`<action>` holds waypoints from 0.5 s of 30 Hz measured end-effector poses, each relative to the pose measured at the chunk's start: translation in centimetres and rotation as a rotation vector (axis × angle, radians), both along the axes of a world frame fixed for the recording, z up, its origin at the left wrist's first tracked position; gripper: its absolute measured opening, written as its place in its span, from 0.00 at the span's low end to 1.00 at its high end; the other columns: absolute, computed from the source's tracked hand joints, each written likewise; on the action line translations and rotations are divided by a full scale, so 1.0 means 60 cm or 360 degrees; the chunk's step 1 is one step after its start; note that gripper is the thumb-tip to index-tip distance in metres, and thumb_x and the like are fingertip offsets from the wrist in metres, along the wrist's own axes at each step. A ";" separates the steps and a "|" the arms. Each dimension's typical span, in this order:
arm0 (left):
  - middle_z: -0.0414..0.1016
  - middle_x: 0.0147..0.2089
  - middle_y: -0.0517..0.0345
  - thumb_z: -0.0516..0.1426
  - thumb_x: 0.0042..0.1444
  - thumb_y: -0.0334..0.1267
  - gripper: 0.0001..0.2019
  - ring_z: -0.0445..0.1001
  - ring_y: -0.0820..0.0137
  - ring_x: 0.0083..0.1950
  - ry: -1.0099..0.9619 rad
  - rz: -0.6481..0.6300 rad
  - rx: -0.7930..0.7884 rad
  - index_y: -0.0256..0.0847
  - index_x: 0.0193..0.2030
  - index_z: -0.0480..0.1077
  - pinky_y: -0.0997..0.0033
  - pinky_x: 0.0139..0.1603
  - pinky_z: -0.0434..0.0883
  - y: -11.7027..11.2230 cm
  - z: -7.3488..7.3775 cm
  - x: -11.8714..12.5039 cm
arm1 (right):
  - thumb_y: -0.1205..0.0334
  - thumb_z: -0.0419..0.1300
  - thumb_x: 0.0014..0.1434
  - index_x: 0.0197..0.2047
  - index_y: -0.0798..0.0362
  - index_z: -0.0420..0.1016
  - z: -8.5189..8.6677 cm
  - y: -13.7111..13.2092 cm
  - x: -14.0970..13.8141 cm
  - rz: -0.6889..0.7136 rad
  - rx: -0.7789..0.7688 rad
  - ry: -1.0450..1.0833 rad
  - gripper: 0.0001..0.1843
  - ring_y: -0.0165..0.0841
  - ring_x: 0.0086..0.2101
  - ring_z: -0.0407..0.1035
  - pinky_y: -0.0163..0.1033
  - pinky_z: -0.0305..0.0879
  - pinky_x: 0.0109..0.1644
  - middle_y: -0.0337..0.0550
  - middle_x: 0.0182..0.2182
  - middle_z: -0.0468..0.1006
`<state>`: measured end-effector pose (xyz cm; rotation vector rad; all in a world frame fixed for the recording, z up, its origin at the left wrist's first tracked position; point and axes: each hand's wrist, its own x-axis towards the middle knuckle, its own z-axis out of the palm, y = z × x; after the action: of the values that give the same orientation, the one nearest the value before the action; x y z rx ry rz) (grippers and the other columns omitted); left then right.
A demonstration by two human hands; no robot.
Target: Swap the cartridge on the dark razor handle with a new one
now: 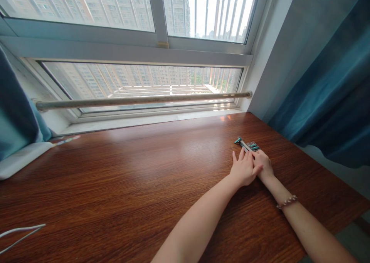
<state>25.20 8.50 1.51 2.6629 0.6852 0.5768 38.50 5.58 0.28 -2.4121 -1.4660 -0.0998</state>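
A razor (244, 144) with a teal-edged head and a light handle lies at the right part of the wooden table, its head pointing up and left. Just right of the handle is a small clear pack (253, 146) with teal and dark pieces in it, perhaps blade cartridges. My left hand (244, 168) is spread, its fingertips at the razor's handle and its thumb lying over my other hand. Curled beside it, my right hand (263, 165) closes round the handle's lower end, close below the pack. Some of its fingers are hidden behind my left hand.
The wooden table (130, 170) reaches to the window sill, with its right edge sloping down beyond my right arm. A white cable (23, 229) lies at the lower left. A metal rail (144, 100) crosses the window. Blue curtains (326, 101) hang on both sides.
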 end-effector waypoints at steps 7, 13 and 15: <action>0.40 0.66 0.46 0.32 0.58 0.52 0.32 0.29 0.60 0.66 0.0003 0.0088 0.0328 0.30 0.63 0.42 0.45 0.61 0.41 -0.025 0.038 -0.020 | 0.62 0.45 0.57 0.41 0.56 0.67 0.040 -0.006 -0.019 0.0131 0.0260 -0.0004 0.14 0.34 0.32 0.65 0.35 0.58 0.33 0.49 0.36 0.68; 0.43 0.64 0.41 0.37 0.56 0.56 0.36 0.36 0.56 0.66 0.0048 -0.0169 0.0708 0.25 0.61 0.47 0.51 0.61 0.47 -0.104 0.111 -0.183 | 0.65 0.49 0.55 0.33 0.54 0.63 0.100 -0.099 -0.140 0.0709 0.0515 0.0233 0.04 0.31 0.28 0.66 0.33 0.59 0.31 0.43 0.28 0.71; 0.56 0.60 0.46 0.41 0.58 0.50 0.28 0.47 0.58 0.63 0.0010 -0.0401 0.0835 0.30 0.57 0.57 0.55 0.61 0.50 -0.140 0.126 -0.273 | 0.64 0.49 0.56 0.25 0.53 0.62 0.103 -0.154 -0.203 0.1113 0.0487 0.0253 0.08 0.30 0.23 0.63 0.34 0.57 0.27 0.41 0.21 0.68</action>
<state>8.84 0.10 9.06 3.1631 0.2038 0.7599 26.34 -3.67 6.48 -1.5334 -1.9525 0.0272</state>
